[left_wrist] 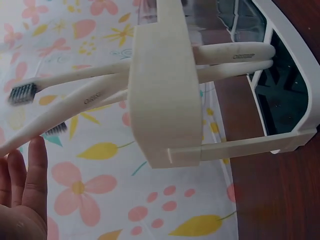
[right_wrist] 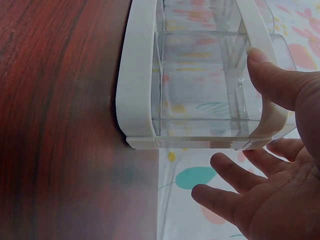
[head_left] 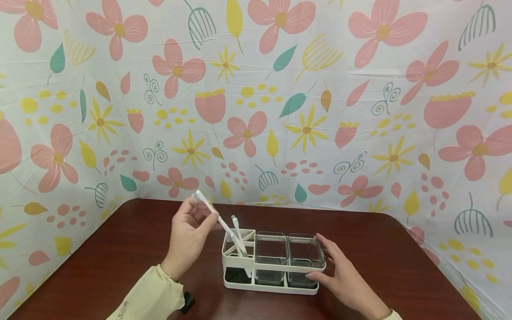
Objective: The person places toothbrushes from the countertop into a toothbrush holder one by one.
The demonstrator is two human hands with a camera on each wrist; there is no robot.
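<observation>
In the head view my left hand (head_left: 188, 238) pinches a white toothbrush (head_left: 206, 203), its bristle end up. That brush slants down into the left section of a cream toothbrush holder (head_left: 276, 268). Two other white toothbrushes (head_left: 237, 226) lean in the same divided section. The left wrist view shows the held toothbrush (left_wrist: 55, 117) reaching the fingers, with dark bristles on the others. My right hand (head_left: 346, 275) grips the holder's right end, thumb on the front rail and index finger behind. Its other fingers (right_wrist: 220, 200) extend loosely in the right wrist view.
Two clear cups (head_left: 272, 249) sit side by side in the holder's middle and right sections. The holder stands on a dark reddish-brown table (head_left: 152, 249). A flower-printed cloth (head_left: 256, 106) hangs behind and along both sides.
</observation>
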